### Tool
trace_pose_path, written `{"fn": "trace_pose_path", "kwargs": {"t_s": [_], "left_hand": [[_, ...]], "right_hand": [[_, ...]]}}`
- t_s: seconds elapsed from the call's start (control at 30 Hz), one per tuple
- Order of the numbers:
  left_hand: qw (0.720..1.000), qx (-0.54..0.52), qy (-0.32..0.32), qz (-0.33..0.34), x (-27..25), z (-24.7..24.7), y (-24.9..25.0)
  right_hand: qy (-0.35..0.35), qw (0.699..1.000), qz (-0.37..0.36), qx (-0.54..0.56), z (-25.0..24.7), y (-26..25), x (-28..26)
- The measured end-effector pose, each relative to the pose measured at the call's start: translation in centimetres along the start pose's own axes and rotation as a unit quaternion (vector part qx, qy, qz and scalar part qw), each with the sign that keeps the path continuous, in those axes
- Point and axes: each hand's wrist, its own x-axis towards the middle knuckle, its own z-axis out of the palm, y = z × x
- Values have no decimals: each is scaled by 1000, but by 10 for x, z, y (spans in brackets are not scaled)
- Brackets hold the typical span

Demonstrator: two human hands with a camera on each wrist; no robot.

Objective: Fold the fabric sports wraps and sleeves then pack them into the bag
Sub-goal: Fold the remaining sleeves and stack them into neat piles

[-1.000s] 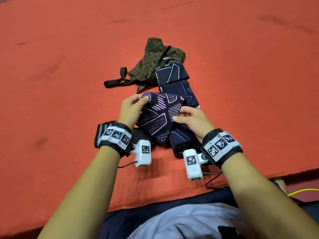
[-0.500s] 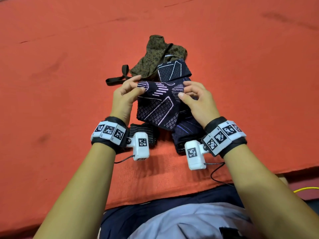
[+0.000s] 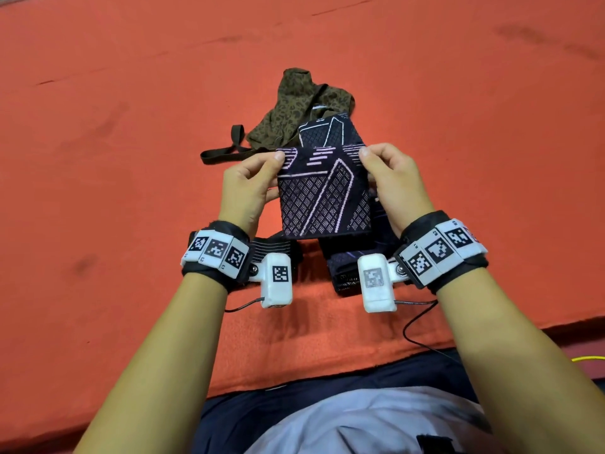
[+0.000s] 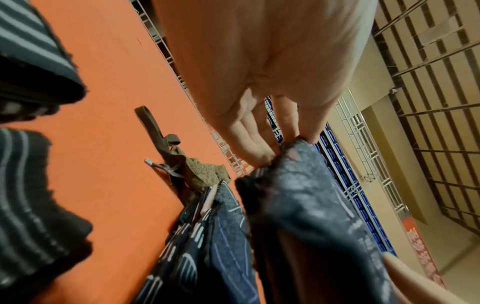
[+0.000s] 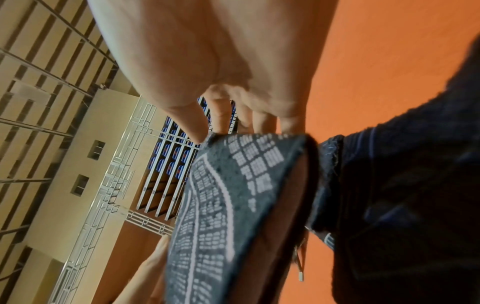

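Observation:
I hold a dark patterned sleeve (image 3: 324, 194) up above the red surface, hanging flat and squared. My left hand (image 3: 278, 158) pinches its upper left corner and my right hand (image 3: 364, 155) pinches its upper right corner. The wrist views show the same sleeve (image 4: 306, 205) (image 5: 223, 195) pinched at the fingertips. Behind it lies another dark patterned sleeve (image 3: 327, 132), partly hidden. More dark sleeves (image 3: 347, 263) lie underneath, near my right wrist. A black striped wrap (image 3: 278, 250) lies under my left wrist. The olive leopard-print bag (image 3: 294, 106) with a brown strap (image 3: 226, 152) sits beyond.
The red mat (image 3: 131, 126) spreads wide on all sides of the pile. Its front edge (image 3: 491, 332) runs just ahead of my lap. A yellow cable (image 3: 589, 358) shows at the lower right. Railings and blue seats (image 4: 337, 164) appear far off in the wrist views.
The sleeve has been lifted and turned from a slanted, diamond-like hang to a squared one. Both hands moved up and apart to pinch its top corners.

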Motion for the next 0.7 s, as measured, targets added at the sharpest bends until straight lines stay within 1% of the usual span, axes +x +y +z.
{"fn": "trace_pose_path", "kwargs": {"t_s": [0.07,0.13,0.23,0.3,0.47,0.6,0.7], "left_hand": [[1000,-11,0,-22,-1,4,-5],[999,-1,-15,-38,-3,8,-12],[997,24,-39,-68,-7,14,-25],[994,47,-35,-89,-9,18,-35],[986,83,-6,-142,-12,30,-55],[982,112,-20,-151,-17,39,-60],[976,144,-29,-162,-20,42,-63]], "right_hand": [[-23,999,21,27,-2,3,-4],[-23,998,37,39,-3,5,-8],[-15,996,79,31,-5,9,-11],[-26,993,118,13,-6,13,-11],[-32,984,141,-101,-14,28,-10],[-20,971,153,-184,-24,32,-10],[-28,960,152,-235,-27,39,-10]]}}
